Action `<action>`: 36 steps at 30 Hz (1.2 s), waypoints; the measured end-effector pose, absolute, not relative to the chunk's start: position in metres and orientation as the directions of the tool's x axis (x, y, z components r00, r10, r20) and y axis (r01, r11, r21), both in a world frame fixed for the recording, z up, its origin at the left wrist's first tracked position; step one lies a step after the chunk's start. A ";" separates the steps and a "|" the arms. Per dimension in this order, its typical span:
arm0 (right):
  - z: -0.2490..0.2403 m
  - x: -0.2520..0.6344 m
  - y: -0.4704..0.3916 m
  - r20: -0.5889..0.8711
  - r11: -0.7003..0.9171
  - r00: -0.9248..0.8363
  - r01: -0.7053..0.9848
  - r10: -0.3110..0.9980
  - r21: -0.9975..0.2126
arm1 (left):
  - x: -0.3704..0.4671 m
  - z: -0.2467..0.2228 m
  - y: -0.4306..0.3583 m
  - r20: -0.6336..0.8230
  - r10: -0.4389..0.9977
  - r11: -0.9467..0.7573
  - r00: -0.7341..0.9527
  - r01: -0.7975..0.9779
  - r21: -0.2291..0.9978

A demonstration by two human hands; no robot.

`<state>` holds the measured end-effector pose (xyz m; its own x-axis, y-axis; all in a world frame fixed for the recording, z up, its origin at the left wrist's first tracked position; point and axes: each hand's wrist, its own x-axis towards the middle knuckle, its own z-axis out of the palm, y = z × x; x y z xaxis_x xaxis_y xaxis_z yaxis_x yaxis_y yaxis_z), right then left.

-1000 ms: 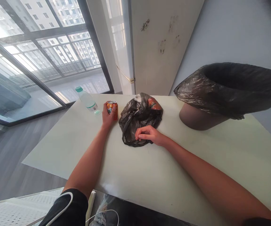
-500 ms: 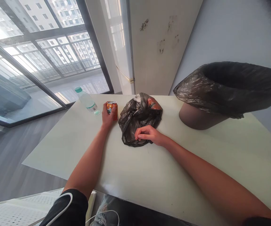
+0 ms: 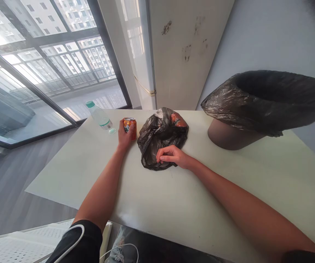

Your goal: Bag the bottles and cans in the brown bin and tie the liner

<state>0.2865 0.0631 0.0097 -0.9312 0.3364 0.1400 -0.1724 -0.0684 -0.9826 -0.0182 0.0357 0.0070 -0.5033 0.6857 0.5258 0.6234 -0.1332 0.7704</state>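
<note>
My left hand [image 3: 126,136] is wrapped round an orange drink can [image 3: 130,125] that stands upright on the pale table. Right of the can, nearly touching it, sits a crumpled black plastic bag [image 3: 149,140], its mouth turned toward me. Something red-orange shows through the bag's upper right side. My right hand [image 3: 171,155] lies at the bag's near edge, fingers curled and thumb pressed in, holding the bag there. The fingertips are partly hidden. A clear plastic bottle [image 3: 99,116] with a green cap is beyond my left hand, to the left of the can.
On the right of the table [image 3: 157,204] stands a brown bin [image 3: 230,137], lined with a wide black bag [image 3: 236,109] that overhangs its rim. A white cabinet-like appliance [image 3: 185,80] is behind the table. Glass doors [image 3: 50,73] are at the left. A white cable [image 3: 73,237] runs over my left sleeve.
</note>
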 end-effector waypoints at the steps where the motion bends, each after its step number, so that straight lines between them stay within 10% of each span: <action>1: 0.010 0.286 0.063 0.140 -0.067 -0.931 -0.172 0.337 -0.983 | -0.018 0.007 0.036 0.525 0.685 -0.131 -0.506 0.623 0.771; 20: 0.011 0.287 0.062 0.145 0.021 -0.921 -0.147 0.363 -0.989 | -0.023 -0.001 0.041 0.554 0.699 -0.236 -0.452 0.586 0.775; 26: 0.010 0.281 0.052 0.376 0.431 -0.638 -0.076 0.672 -0.899 | -0.021 0.001 0.040 0.558 0.700 -0.233 -0.447 0.596 0.769; 36: 0.007 0.277 0.050 0.503 0.655 -0.565 0.091 0.654 -0.750 | -0.003 0.023 0.022 0.825 0.453 -0.205 -0.339 0.861 0.466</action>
<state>0.2774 0.0495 0.0066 -0.5653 0.6541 0.5025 0.0907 0.6548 -0.7503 -0.0029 0.0219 0.0227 -0.3386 0.4525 0.8250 0.8609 -0.2048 0.4657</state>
